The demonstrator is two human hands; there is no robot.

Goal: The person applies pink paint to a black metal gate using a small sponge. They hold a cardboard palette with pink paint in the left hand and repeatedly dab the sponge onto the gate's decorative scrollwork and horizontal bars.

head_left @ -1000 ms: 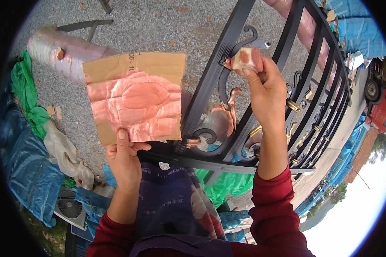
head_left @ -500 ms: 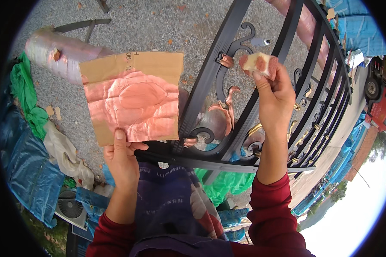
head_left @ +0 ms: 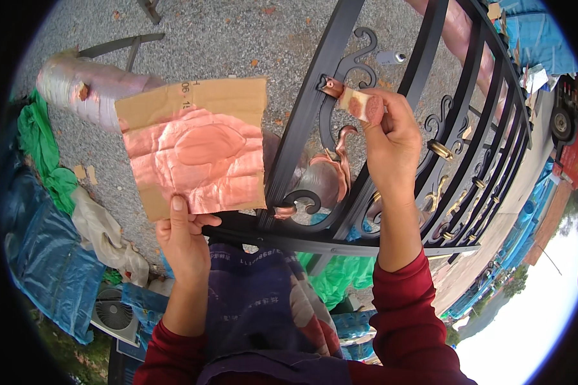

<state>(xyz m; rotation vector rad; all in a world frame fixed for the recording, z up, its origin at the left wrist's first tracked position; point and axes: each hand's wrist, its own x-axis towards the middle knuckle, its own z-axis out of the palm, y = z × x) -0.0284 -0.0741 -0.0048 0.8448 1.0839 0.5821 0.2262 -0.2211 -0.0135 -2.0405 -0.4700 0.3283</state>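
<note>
My left hand (head_left: 185,240) grips the lower edge of a piece of cardboard (head_left: 228,96), thumb on top. Shiny copper-coloured paint (head_left: 205,151) covers most of the cardboard's face. Between the thumb and fingers of my right hand (head_left: 395,144) is a small cream sponge (head_left: 359,104) with copper-red stained patches. The sponge's tip is at a copper-coloured collar (head_left: 331,86) on the black metal railing (head_left: 311,90); whether they touch, I cannot tell. Below it, a scroll ornament (head_left: 341,160) on the railing also shows copper colour.
A small spray can (head_left: 390,58) lies on the gravel beyond the bars. Plastic-wrapped bundles (head_left: 93,86) rest at the left, near green sheeting (head_left: 42,141) and blue tarp (head_left: 51,256). Gold-coloured collars (head_left: 440,150) mark the railing farther right. A red vehicle (head_left: 573,151) stands at the far right.
My right hand has moved left and slightly down, bringing the sponge from beside the bars to the copper-coloured collar. My left hand keeps holding the cardboard in nearly the same place.
</note>
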